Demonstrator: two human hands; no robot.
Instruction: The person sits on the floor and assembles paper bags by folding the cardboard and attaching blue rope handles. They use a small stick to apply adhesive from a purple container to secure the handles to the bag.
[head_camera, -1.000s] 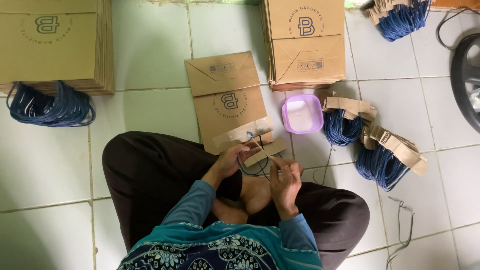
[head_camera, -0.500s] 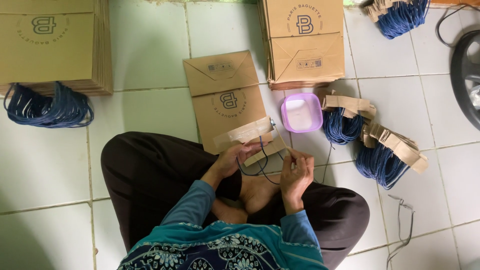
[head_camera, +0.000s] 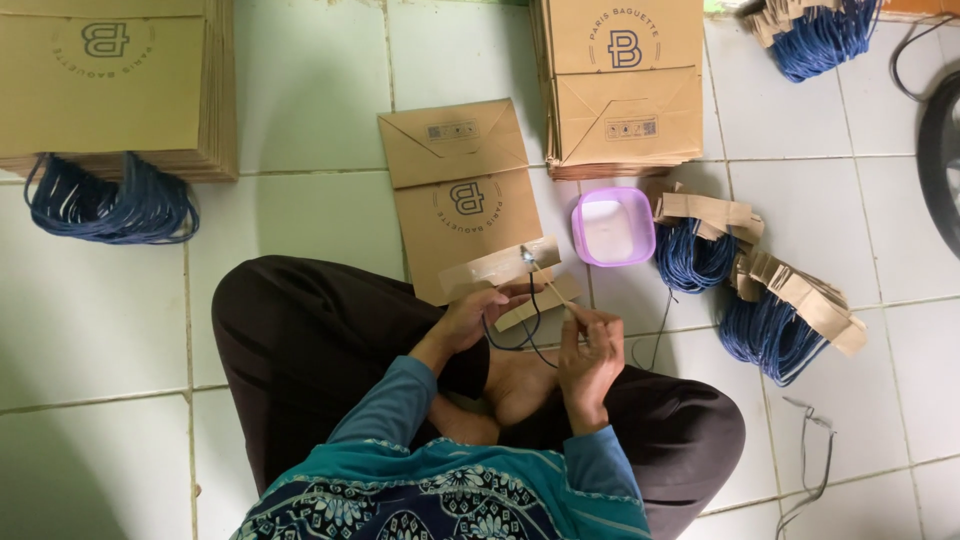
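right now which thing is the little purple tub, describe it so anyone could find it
Start at the stack of brown paper bags at the top middle of the tiled floor. Just below it sits the purple tub, between a single flat bag and bundles of blue cord handles. It alone is purple plastic.

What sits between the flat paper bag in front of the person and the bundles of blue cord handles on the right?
In the head view, a purple tub with white contents sits between the flat paper bag and the blue cord bundles.
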